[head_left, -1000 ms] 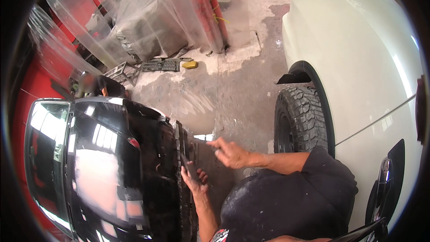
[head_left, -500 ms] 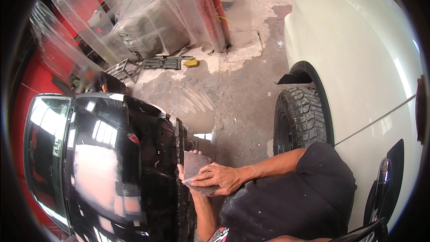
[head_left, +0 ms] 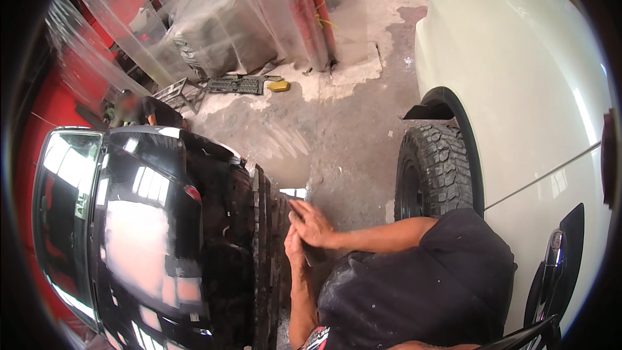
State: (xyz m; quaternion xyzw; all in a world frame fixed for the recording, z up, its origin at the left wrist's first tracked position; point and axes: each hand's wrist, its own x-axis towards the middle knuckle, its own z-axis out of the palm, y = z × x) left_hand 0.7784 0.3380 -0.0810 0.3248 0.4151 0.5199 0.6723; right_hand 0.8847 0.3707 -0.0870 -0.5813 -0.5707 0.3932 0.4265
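Note:
My right hand (head_left: 313,226) and my left hand (head_left: 293,246) press together over a greyish-brown sheet of sandpaper (head_left: 314,256). The sheet now stands almost edge-on, with one part showing below my right wrist. My right palm and outstretched fingers lie against it from the right. My left hand backs it from the other side, its fingers largely hidden. Both hands are beside the open rear edge of a black car (head_left: 146,155), not touching it. Pale filler patches (head_left: 136,240) cover part of its glossy panel.
A white vehicle (head_left: 512,71) with a knobbly tyre (head_left: 437,168) stands close on my right. Beyond the black car a person (head_left: 152,111) crouches. Plastic sheeting (head_left: 220,19), red posts (head_left: 308,19), a black grille (head_left: 236,84) and a yellow object (head_left: 278,86) are farther off. The concrete floor (head_left: 350,142) has wet patches.
The sandpaper has turned from face-up to nearly edge-on. My right hand has moved up and pressed against my left, which has shifted slightly right.

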